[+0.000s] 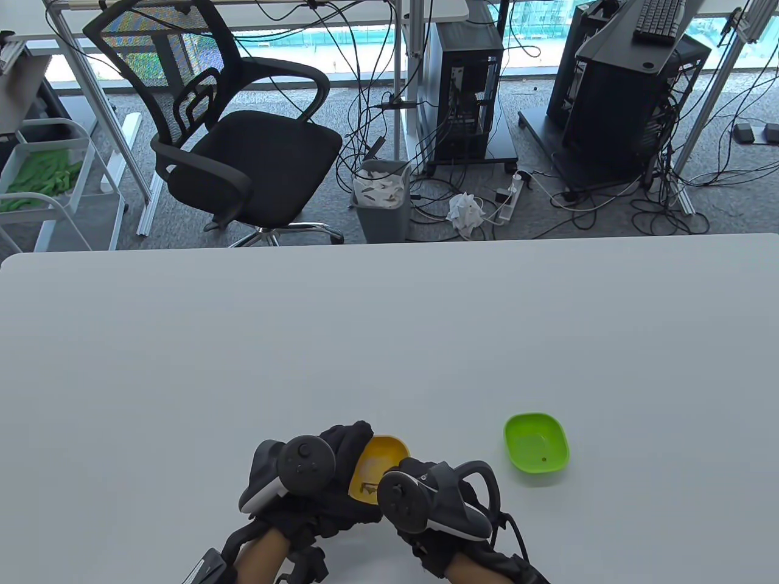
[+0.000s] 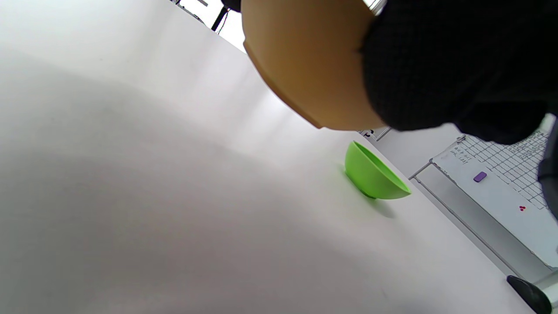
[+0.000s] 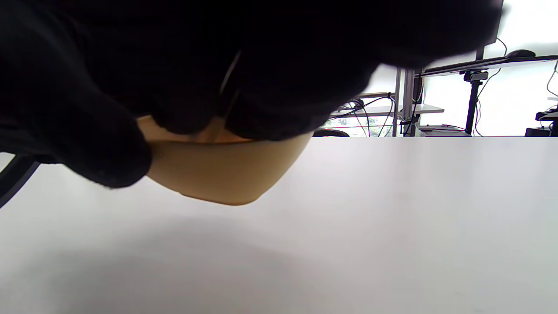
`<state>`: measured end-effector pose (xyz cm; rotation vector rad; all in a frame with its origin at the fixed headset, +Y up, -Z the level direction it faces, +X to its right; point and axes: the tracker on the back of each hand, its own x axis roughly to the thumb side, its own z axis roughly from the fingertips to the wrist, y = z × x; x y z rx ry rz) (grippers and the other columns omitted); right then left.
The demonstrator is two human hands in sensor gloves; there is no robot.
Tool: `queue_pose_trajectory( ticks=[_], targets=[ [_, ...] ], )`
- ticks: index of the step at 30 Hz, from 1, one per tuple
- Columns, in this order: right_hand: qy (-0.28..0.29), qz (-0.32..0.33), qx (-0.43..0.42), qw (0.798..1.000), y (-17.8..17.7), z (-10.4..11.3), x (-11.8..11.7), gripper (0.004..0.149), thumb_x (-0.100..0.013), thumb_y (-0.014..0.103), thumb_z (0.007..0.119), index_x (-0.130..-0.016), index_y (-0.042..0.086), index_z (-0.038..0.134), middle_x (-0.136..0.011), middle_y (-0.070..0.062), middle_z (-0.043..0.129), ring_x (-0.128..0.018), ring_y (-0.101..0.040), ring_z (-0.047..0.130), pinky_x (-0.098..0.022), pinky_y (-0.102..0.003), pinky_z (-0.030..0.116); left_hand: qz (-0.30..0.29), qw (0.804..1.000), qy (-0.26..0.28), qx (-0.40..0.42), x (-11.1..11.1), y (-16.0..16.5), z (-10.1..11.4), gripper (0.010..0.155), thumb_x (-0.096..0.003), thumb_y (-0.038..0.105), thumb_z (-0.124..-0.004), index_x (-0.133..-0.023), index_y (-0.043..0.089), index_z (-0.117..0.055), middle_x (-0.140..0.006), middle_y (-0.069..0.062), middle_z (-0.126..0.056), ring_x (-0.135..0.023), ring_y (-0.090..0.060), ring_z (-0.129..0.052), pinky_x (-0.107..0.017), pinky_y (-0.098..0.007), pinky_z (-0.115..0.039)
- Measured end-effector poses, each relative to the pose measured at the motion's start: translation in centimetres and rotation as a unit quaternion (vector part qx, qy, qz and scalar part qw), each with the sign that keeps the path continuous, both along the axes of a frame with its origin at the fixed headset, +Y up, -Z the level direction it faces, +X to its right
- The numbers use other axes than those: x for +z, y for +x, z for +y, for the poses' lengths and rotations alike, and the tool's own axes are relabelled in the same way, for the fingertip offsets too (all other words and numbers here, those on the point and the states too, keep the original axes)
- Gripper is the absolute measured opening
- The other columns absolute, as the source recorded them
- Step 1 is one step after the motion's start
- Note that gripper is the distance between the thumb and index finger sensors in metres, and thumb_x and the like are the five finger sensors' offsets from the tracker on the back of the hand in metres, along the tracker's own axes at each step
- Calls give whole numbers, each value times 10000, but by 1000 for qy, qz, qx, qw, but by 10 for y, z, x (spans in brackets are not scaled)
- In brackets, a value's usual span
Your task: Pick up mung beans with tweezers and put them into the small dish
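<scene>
My left hand [image 1: 347,444] grips a yellow dish [image 1: 380,465] by its left rim and holds it tilted, a little above the table. Its underside fills the top of the left wrist view [image 2: 305,65], with my gloved fingers [image 2: 436,65] on it. My right hand [image 1: 426,486] is at the dish's right rim and pinches thin metal tweezers [image 3: 230,72], whose tips reach into the dish [image 1: 368,485]. The dish also shows in the right wrist view [image 3: 226,174]. A green dish [image 1: 537,449] stands on the table to the right, with one small bean [image 1: 543,459] inside; it also shows in the left wrist view [image 2: 372,174].
The white table [image 1: 389,340] stretches far ahead of both hands. A white gridded board [image 2: 501,179] lies off the table's right side. An office chair [image 1: 237,140] and a bin [image 1: 382,198] stand beyond the far edge.
</scene>
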<state>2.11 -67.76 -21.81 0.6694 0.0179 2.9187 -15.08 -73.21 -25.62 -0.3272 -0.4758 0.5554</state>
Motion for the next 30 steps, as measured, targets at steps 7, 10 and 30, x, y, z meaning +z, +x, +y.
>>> queue_pose_trajectory(
  ticks=[7, 10, 30],
  targets=[
    [17, -26, -45, 998, 21, 12, 0, 360, -459, 316, 898, -702, 63, 980, -572, -163, 978, -289, -147, 943, -218, -314, 864, 7, 1000, 2, 11, -1, -3, 1, 1184, -352, 595, -960, -1154, 153, -208, -1204, -114, -309, -1146, -439, -309, -775, -696, -243],
    [45, -89, -83, 992, 64, 30, -4, 362, -459, 317, 898, -701, 61, 980, -569, -161, 980, -287, -145, 943, -216, -313, 864, 12, 1000, 3, 16, -1, -5, 2, 1184, -352, 594, -958, -1153, 154, -207, -1204, -115, -309, -1145, -439, -309, -776, -695, -244],
    [17, -347, -120, 930, 226, 0, -11, 361, -458, 308, 901, -692, 45, 982, -554, -172, 979, -271, -142, 942, -201, -311, 863, 15, 1000, 10, 17, -1, -7, 3, 1182, -352, 596, -957, -1153, 150, -211, -1202, -117, -313, -1143, -440, -314, -775, -695, -250]
  ],
)
